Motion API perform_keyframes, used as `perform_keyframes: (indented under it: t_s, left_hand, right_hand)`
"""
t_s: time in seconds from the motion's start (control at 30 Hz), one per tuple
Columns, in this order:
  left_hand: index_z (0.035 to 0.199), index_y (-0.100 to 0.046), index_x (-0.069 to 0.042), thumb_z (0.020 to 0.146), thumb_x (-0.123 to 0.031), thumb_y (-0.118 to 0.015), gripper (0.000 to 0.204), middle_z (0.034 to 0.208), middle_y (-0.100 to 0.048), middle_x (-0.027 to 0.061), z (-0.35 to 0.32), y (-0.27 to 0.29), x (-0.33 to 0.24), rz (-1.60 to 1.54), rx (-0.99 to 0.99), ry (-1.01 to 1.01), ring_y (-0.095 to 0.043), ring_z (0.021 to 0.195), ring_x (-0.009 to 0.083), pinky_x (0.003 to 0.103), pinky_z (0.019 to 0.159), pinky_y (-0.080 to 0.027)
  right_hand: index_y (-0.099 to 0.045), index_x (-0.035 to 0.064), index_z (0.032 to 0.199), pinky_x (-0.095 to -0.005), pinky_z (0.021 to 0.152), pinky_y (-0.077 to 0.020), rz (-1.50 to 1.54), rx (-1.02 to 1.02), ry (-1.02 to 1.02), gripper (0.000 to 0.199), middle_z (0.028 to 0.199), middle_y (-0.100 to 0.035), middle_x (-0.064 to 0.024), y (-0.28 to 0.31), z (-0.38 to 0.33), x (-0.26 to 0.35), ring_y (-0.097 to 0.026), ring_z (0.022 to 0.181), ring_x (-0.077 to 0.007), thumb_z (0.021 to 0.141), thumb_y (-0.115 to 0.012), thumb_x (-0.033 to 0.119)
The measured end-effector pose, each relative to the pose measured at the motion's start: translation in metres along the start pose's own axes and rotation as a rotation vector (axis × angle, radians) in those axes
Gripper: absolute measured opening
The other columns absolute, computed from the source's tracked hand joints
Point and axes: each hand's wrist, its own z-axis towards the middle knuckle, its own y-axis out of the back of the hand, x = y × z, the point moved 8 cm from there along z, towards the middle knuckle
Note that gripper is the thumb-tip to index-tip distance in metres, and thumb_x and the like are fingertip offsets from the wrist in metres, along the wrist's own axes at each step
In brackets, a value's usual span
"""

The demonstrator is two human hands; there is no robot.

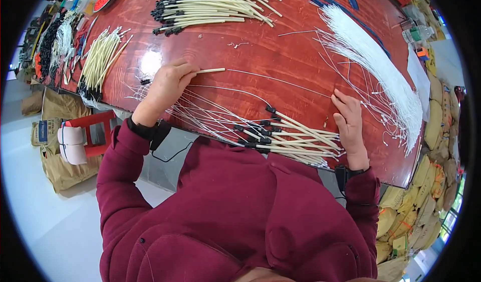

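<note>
The left hand (169, 84) pinches a slim cream tube (211, 70); right of the tube, the right hand (349, 119) has bent fingers meeting thin white string (265, 76), grip unclear.

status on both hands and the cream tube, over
Left hand pinching cream tube. Right hand at white string. Tube bundle on table, beside right hand.

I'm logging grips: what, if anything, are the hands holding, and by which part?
Left hand: a cream tube, by its left part. Right hand: at a white cord's visible right end; pinching unclear.
</note>
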Motion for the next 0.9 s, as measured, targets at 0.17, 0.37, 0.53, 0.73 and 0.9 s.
perform_keyframes:
  t_s: [0.17, 0.37, 0.53, 0.73, 0.9]
  left_hand:
    - [0.101, -0.072, 0.0, 0.09, -0.005, -0.067, 0.014, 0.092, -0.067, 0.0158, 0.005, 0.0, -0.003, -0.03, 0.003, 0.007, -0.067, 0.083, 0.0375, 0.041, 0.073, -0.053]
    - [0.1, -0.073, 0.0, 0.09, -0.004, -0.067, 0.013, 0.091, -0.067, 0.0156, 0.008, -0.001, -0.005, -0.011, 0.026, 0.012, -0.067, 0.083, 0.0372, 0.041, 0.073, -0.053]
    - [0.1, -0.073, -0.001, 0.09, -0.005, -0.066, 0.014, 0.093, -0.067, 0.0149, 0.012, -0.001, -0.007, -0.008, 0.028, -0.008, -0.067, 0.085, 0.037, 0.042, 0.074, -0.053]
    - [0.102, -0.07, 0.001, 0.091, -0.006, -0.066, 0.013, 0.093, -0.067, 0.0166, 0.019, -0.007, -0.006, 0.028, 0.033, -0.006, -0.066, 0.086, 0.0367, 0.041, 0.075, -0.053]
    - [0.099, -0.065, -0.001, 0.09, -0.014, -0.069, 0.016, 0.096, -0.066, 0.0177, 0.027, -0.008, 0.0, 0.109, 0.066, 0.132, -0.065, 0.091, 0.0411, 0.047, 0.077, -0.052]
  right_hand:
    - [-0.067, 0.0024, 0.131, -0.0412, 0.11, -0.037, 0.003, 0.001, -0.004, 0.046, 0.142, -0.06, -0.0115, 0.002, 0.001, 0.0, -0.052, 0.126, -0.0299, 0.103, -0.054, 0.037]
    - [-0.068, 0.0033, 0.13, -0.0408, 0.109, -0.0371, 0.003, -0.007, 0.002, 0.045, 0.142, -0.06, -0.0112, 0.001, 0.001, -0.001, -0.052, 0.126, -0.0296, 0.103, -0.055, 0.037]
    - [-0.069, 0.0041, 0.128, -0.0405, 0.109, -0.0371, 0.002, 0.015, -0.008, 0.044, 0.142, -0.06, -0.0109, -0.002, 0.004, 0.002, -0.052, 0.125, -0.0291, 0.103, -0.055, 0.038]
    - [-0.071, 0.0049, 0.126, -0.0403, 0.109, -0.0369, 0.021, 0.022, 0.013, 0.043, 0.142, -0.06, -0.0105, -0.004, 0.006, 0.005, -0.052, 0.125, -0.0288, 0.103, -0.055, 0.038]
    - [-0.072, 0.0046, 0.124, -0.0399, 0.109, -0.037, 0.035, 0.019, -0.004, 0.04, 0.14, -0.061, -0.0114, -0.002, 0.008, 0.003, -0.052, 0.125, -0.0291, 0.102, -0.057, 0.034]
